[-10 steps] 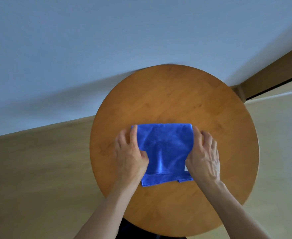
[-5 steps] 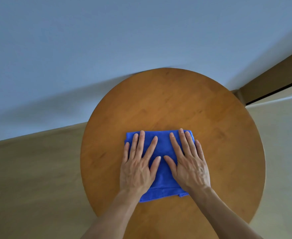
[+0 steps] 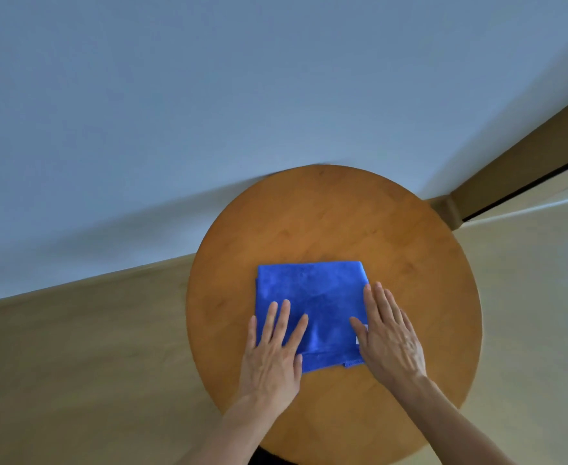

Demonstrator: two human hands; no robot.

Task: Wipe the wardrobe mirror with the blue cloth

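Left hand (image 3: 272, 357) and right hand (image 3: 390, 344) slid back across blue cloth (image 3: 309, 286) on table (image 3: 326, 213)

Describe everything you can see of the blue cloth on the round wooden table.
The plush-looking bright blue cloth lies folded into a flat, roughly square pad on the round wooden table, toward the person's side. A stitched hem of a lower layer peeks out along its near edge. A small white patch, perhaps a label, shows at its right edge. The left hand lies flat on its near left corner, the right hand over its right edge, fingers straight.
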